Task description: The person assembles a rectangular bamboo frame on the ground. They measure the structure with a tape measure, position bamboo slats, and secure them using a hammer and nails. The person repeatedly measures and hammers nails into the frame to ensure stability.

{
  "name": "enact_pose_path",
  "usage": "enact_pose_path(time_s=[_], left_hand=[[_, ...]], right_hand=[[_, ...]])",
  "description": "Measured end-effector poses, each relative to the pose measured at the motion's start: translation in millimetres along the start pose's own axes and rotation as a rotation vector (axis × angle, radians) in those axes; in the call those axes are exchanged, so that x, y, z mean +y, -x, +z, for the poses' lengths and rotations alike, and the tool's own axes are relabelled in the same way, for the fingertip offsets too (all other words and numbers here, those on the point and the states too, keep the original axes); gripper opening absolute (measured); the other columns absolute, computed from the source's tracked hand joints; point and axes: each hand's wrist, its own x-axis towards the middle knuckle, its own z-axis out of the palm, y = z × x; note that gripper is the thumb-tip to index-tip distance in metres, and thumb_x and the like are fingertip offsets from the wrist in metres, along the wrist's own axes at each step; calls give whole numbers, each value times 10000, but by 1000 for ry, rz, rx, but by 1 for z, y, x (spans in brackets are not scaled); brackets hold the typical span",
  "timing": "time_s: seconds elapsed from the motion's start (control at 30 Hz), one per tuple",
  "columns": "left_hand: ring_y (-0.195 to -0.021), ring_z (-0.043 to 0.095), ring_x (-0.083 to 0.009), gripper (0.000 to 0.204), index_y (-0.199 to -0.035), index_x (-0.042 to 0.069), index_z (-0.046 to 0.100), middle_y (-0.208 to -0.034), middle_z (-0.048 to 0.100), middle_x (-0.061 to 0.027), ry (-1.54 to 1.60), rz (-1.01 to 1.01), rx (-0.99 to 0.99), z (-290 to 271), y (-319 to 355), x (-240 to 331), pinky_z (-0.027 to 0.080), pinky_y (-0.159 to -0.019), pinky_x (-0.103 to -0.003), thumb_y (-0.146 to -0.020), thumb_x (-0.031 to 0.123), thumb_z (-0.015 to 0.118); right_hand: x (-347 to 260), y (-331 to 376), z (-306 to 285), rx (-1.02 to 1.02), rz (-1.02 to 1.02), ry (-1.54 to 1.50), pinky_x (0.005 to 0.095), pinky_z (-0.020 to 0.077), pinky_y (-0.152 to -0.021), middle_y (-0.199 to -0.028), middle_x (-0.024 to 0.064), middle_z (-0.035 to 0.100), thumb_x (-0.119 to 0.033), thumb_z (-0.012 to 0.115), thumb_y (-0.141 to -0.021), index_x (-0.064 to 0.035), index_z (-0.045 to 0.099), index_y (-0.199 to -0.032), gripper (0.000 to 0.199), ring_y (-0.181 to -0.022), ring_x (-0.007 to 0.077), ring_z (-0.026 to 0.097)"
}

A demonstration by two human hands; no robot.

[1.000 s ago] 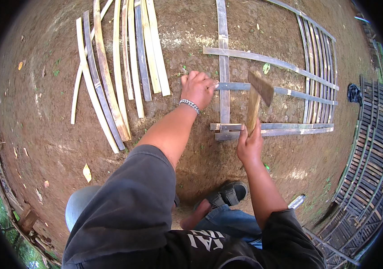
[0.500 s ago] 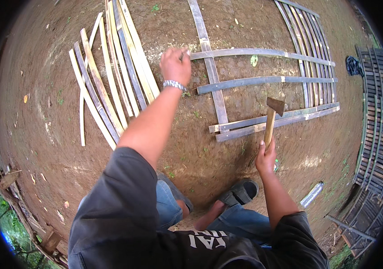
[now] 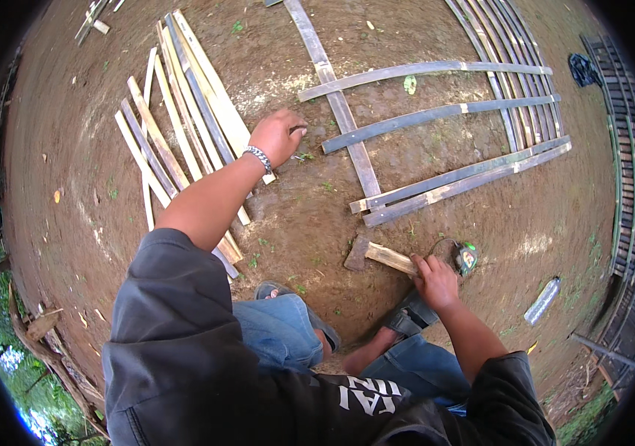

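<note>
My right hand (image 3: 435,281) grips the wooden handle of a small hatchet (image 3: 388,256), whose dark metal head points left, low over the soil near my feet. My left hand (image 3: 276,139) is raised with curled fingers, thumb close to the forefinger; whatever they may pinch is too small to make out. It hovers between a fan of loose split-bamboo strips (image 3: 184,111) on the left and a bamboo lattice frame (image 3: 399,123) on the right. The frame has long crosswise slats over an upright strip (image 3: 325,70), with closely set slats at its far right end.
A green and black tape measure (image 3: 466,258) lies beside my right hand. Farther right is a clear plastic bottle (image 3: 542,301), with a dark slatted bamboo structure (image 3: 633,171) along the edge and a black plastic bag (image 3: 584,70) by it. Logs (image 3: 42,327) border the lower left.
My left hand has drawn back from the end of a frame slat, toward me. The hatchet has swung down and left in my right hand, its head turning from upward to leftward.
</note>
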Motion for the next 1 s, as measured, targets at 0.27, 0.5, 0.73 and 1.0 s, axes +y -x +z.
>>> enact_pose_path(time_s=[0.27, 0.5, 0.73, 1.0], left_hand=[[-967, 658, -337, 209, -1050, 76, 748, -1019, 676, -140, 30, -1, -7, -6, -13, 29, 527, -889, -417, -910, 221, 690], [-988, 677, -307, 254, -1085, 74, 751, -1061, 699, -143, -30, -82, -169, -67, 10, 49, 530, -911, -406, -922, 263, 705], [-973, 677, -279, 284, -1072, 51, 744, -1045, 702, -143, -47, -325, -185, -154, 80, 76, 532, -886, -393, -913, 286, 728], [-980, 687, -223, 322, -1081, 36, 735, -1061, 723, -118, 10, -565, -268, -243, 151, 157, 539, -882, -355, -893, 295, 770]], right_hand=[[39, 6, -9, 443, 299, -76, 490, 410, -1031, -1271, 182, 540, -258, 835, -765, -77, 585, -1289, 608, -1223, 387, 491], [93, 28, -11, 154, 474, -132, 501, 422, -1048, -1313, 216, 469, -281, 858, -744, -73, 469, -1396, 787, -1244, 429, 468], [125, 11, -33, -125, 390, -176, 508, 490, -969, -1296, 222, 456, -232, 883, -686, -66, 505, -1261, 707, -1163, 418, 546], [147, -1, -102, 209, 209, -548, 469, 514, -905, -1061, 178, 646, -112, 805, -638, -66, 501, -1205, 645, -1045, 381, 631]])
